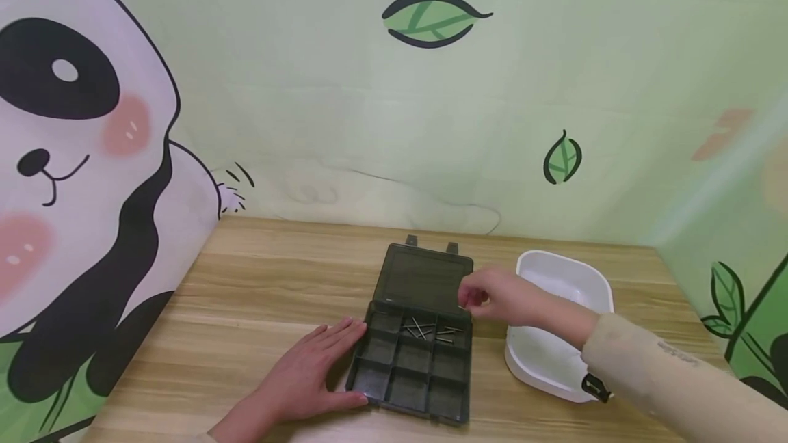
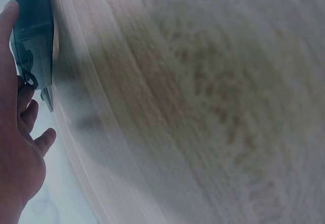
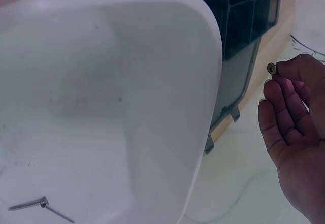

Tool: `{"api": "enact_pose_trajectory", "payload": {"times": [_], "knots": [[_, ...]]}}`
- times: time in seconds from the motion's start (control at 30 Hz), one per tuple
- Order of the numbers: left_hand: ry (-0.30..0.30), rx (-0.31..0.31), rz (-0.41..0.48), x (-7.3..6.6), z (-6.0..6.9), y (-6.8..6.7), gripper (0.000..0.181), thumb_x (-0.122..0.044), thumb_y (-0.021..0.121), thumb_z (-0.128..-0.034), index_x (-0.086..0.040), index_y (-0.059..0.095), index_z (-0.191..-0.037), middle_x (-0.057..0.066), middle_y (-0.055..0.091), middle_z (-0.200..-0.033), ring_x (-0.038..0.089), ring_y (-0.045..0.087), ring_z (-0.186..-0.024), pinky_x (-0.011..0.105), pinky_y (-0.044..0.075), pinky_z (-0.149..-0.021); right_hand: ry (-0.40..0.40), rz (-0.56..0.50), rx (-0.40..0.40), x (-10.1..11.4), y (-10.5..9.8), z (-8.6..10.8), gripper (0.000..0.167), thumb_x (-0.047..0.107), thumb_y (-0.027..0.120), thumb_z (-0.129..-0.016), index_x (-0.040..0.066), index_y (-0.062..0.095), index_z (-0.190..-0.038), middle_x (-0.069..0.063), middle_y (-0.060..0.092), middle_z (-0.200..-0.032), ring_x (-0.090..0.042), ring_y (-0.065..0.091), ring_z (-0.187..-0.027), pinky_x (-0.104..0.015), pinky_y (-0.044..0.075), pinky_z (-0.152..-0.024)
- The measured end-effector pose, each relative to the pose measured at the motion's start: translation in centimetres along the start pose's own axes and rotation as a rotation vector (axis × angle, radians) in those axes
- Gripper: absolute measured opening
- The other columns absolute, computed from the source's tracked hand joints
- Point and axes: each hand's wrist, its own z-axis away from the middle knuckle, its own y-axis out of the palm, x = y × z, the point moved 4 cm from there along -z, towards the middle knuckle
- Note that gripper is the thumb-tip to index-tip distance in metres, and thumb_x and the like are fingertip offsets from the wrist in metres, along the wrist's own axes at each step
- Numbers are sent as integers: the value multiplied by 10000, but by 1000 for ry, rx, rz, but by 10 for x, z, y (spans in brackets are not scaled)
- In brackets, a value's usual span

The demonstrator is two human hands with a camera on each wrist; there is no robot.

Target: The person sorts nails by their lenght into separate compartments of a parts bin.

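Note:
A dark compartment box (image 1: 409, 364) lies on the table with its lid (image 1: 425, 275) folded back. Several screws lie in its top middle compartment, and several more screws (image 1: 446, 340) in the top right one. My left hand (image 1: 308, 374) rests against the box's left side, fingers extended along it and thumb at the lower left corner. Above the lid's right edge, my right hand (image 1: 501, 296) pinches a screw (image 3: 271, 68) between thumb and finger; its round head shows in the right wrist view.
To the right of the box stands a white tub (image 1: 535, 357). Screws (image 3: 42, 203) lie on its floor in the right wrist view. At the tub's lower right is a small black piece (image 1: 596, 387). A printed wall cloth (image 1: 345, 122) rises behind the wooden table (image 1: 277, 258).

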Motion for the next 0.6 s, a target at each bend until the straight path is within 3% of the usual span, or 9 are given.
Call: {"api": "enact_pose_trajectory", "payload": {"times": [0.23,0.6], "knots": [[-4,9,13,0,-1,0,1019,-793,660,-895,-135,444,-1642,31,485,-1660,242,429,-1547,554,393,-1241,-71,17,26,9,16,-7,160,-51,713,-854,104,739,-885,100,686,-825,-21,617,-751,-202,567,-670],[-2,6,13,1,-1,1,1018,-791,662,-894,-132,447,-1640,30,485,-1660,238,429,-1546,548,394,-1242,-99,92,65,10,31,-11,169,-59,715,-834,106,713,-871,81,681,-811,-10,620,-726,-175,558,-657]]}}
